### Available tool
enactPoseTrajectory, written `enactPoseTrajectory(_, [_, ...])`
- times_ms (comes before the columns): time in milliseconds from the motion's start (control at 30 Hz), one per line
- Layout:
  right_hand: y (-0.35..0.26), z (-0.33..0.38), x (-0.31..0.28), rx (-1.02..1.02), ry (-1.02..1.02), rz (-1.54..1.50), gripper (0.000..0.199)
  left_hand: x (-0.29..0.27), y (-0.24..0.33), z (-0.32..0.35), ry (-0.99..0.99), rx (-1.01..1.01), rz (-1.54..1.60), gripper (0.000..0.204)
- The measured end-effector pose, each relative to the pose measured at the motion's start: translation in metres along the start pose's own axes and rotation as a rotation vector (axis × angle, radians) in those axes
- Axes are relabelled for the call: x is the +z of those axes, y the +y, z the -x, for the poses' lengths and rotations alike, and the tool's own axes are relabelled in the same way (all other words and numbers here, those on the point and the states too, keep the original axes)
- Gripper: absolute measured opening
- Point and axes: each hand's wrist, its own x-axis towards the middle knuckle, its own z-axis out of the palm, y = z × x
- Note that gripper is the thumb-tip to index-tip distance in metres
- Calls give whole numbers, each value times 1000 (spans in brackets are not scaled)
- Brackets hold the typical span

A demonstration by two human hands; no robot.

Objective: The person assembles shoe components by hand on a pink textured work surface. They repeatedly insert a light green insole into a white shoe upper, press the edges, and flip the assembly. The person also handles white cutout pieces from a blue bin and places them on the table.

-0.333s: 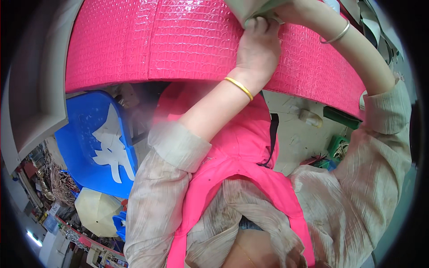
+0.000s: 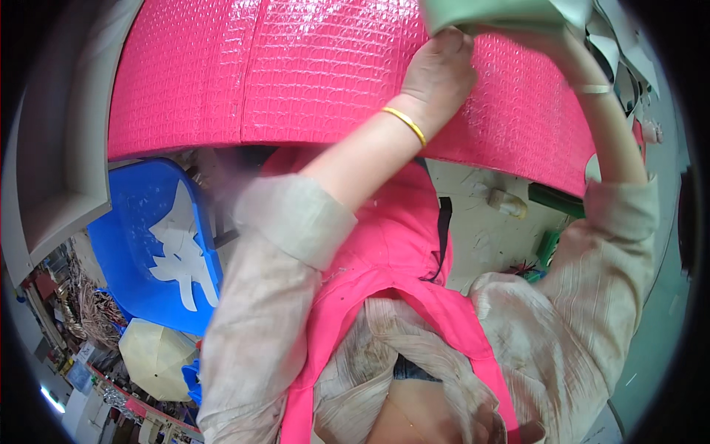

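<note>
A pale green sheet of soft material (image 2: pixel 510 13) is at the top of the view, over the pink surface, and its upper part runs out of the picture. My left hand (image 2: pixel 441 70), with a gold bangle on its wrist, has its fingers curled closed at the sheet's lower left corner. From the right, my right hand (image 2: pixel 551 43) reaches under the sheet and bears it. Motion smears this hand, and the sheet covers most of its fingers.
A bubbly pink covering (image 2: pixel 318 81) spreads before me. At the left stand a grey panel (image 2: pixel 63 148) and a blue plastic chair (image 2: pixel 122 237) with white cut pieces (image 2: pixel 177 248) on it. A cream umbrella-like thing (image 2: pixel 157 359) is below. A bottle (image 2: pixel 507 203) lies on the floor.
Both hands and the green sheet have shifted to the right. The sheet has spread out more over my right hand, and my right forearm has swung more upright.
</note>
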Motion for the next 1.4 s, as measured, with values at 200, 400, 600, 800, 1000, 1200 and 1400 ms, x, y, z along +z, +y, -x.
enactPoseTrajectory(200, [-27, 30, 19, 280, 129, 407, 30, -23, -39, -6, -115, 422, 68, 7])
enactPoseTrajectory(400, [-36, 7, 39, 607, -68, 437, 24, -24, -39, -2, 24, 370, 101, 8])
enactPoseTrajectory(600, [-52, -1, 35, 643, -43, 512, 29, -21, -43, 6, -62, 351, 151, 8])
enactPoseTrajectory(800, [-25, 5, 48, 426, 86, 696, 25, -18, -47, 12, -3, 277, 135, 11])
enactPoseTrajectory(1000, [6, 8, 52, 417, 128, 720, 22, -15, -41, 13, -42, 163, 226, 18])
enactPoseTrajectory(1200, [-25, 3, 49, 167, 132, 924, 20, -9, -26, 16, -27, 59, 266, 20])
enactPoseTrajectory(1400, [-24, 7, 4, 213, -324, 461, 24, -14, -13, -2, -54, 195, 210, 11])
